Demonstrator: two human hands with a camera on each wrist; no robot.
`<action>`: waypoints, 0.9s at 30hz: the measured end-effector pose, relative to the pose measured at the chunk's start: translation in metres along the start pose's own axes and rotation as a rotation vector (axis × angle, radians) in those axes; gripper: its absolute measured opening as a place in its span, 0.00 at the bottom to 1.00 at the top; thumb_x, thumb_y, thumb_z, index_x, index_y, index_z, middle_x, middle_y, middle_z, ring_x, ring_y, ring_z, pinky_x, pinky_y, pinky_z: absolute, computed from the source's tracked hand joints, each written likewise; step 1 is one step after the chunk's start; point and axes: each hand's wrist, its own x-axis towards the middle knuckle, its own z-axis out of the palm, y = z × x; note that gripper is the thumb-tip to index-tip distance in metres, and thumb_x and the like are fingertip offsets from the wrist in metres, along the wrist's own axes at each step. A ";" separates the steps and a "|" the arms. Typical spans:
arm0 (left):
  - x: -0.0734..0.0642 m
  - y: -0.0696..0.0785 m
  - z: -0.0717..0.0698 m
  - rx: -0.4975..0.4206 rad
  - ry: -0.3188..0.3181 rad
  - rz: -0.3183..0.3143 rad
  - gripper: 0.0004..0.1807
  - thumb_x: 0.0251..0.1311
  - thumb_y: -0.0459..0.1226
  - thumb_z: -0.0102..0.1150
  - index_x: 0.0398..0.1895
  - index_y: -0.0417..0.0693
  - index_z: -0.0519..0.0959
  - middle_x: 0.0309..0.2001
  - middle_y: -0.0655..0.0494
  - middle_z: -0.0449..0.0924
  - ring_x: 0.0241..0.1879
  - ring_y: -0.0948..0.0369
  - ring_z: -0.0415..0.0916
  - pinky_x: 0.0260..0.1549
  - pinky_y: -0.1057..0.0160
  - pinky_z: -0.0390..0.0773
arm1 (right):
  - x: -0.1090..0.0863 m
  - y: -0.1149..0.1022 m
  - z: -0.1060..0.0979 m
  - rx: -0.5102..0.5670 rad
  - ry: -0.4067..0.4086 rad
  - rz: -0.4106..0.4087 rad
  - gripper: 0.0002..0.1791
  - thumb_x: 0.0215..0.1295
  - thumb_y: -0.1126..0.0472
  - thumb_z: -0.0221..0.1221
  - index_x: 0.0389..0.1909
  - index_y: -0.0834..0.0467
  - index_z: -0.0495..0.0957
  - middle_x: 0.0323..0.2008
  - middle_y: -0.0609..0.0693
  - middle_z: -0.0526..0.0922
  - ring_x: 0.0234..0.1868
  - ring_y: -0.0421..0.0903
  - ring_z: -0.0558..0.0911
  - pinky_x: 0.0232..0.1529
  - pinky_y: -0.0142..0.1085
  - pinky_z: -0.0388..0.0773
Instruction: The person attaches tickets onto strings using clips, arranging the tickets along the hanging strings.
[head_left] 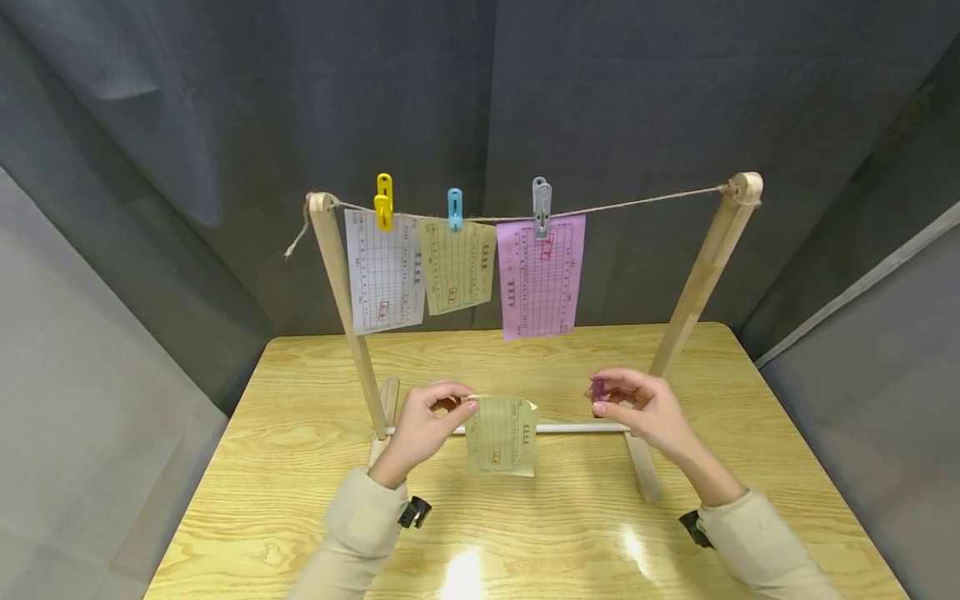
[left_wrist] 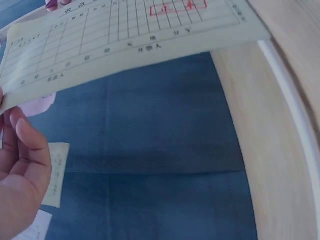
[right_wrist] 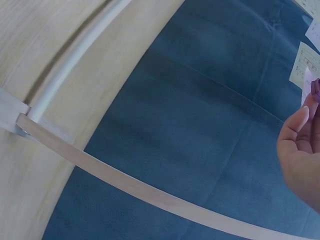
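My left hand (head_left: 431,425) pinches a pale yellow-green printed slip (head_left: 501,442) by its upper left corner, holding it upright over the table. The slip's red stamp and ruled columns show large in the left wrist view. In my right hand (head_left: 645,408), a small dark purple clip (head_left: 597,390) is gripped between thumb and fingers, to the right of the slip and apart from it. Above both hands, a twine line (head_left: 637,204) carries a white slip (head_left: 386,279) under a yellow clip (head_left: 384,208), a yellow slip (head_left: 459,271) under a blue clip (head_left: 455,208), and a pink slip (head_left: 542,287) under a grey clip (head_left: 542,200).
Two wooden posts, the left post (head_left: 347,317) and the right post (head_left: 693,283), hold the twine. A white rod (head_left: 577,428) joins them low down, behind the held slip. The wood-grain table (head_left: 285,500) lies beneath, with dark curtains (head_left: 622,100) behind.
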 end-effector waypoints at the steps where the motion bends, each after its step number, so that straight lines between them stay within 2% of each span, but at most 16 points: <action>1: 0.002 0.001 0.002 -0.001 0.009 0.011 0.04 0.53 0.29 0.61 0.32 0.36 0.81 0.31 0.47 0.80 0.28 0.64 0.73 0.29 0.65 0.75 | 0.001 -0.001 -0.001 -0.002 0.001 0.002 0.17 0.52 0.78 0.58 0.45 0.64 0.76 0.36 0.53 0.83 0.36 0.41 0.80 0.36 0.28 0.76; 4: 0.007 0.007 0.006 -0.002 0.029 0.037 0.04 0.53 0.29 0.61 0.32 0.36 0.82 0.31 0.46 0.81 0.28 0.64 0.73 0.29 0.65 0.75 | 0.003 -0.005 -0.006 -0.023 -0.005 0.012 0.17 0.54 0.77 0.58 0.45 0.62 0.76 0.36 0.52 0.83 0.35 0.42 0.79 0.36 0.28 0.76; 11: 0.018 0.017 0.013 0.015 0.047 0.064 0.05 0.52 0.28 0.61 0.32 0.36 0.82 0.32 0.47 0.81 0.28 0.64 0.73 0.28 0.66 0.76 | 0.009 -0.022 -0.015 -0.071 0.022 0.004 0.17 0.49 0.81 0.58 0.43 0.71 0.74 0.36 0.55 0.82 0.34 0.41 0.79 0.34 0.28 0.75; 16: 0.026 0.025 0.017 0.015 0.049 0.109 0.04 0.52 0.27 0.61 0.32 0.36 0.82 0.31 0.47 0.81 0.27 0.65 0.73 0.28 0.67 0.76 | 0.016 -0.036 -0.021 -0.129 0.051 -0.005 0.16 0.46 0.82 0.59 0.40 0.76 0.73 0.35 0.52 0.82 0.33 0.40 0.78 0.34 0.26 0.74; 21: 0.033 0.033 0.020 0.000 0.065 0.146 0.03 0.50 0.27 0.62 0.30 0.35 0.81 0.28 0.47 0.81 0.26 0.65 0.72 0.27 0.67 0.75 | 0.022 -0.047 -0.028 -0.183 0.057 0.005 0.17 0.44 0.83 0.61 0.39 0.75 0.75 0.34 0.47 0.82 0.31 0.39 0.77 0.33 0.25 0.73; 27: 0.044 0.045 0.024 -0.025 0.079 0.198 0.03 0.49 0.26 0.62 0.29 0.34 0.81 0.26 0.46 0.81 0.24 0.64 0.72 0.25 0.66 0.75 | 0.031 -0.059 -0.036 -0.218 0.029 -0.033 0.17 0.45 0.82 0.61 0.39 0.73 0.75 0.33 0.50 0.81 0.31 0.40 0.77 0.33 0.25 0.73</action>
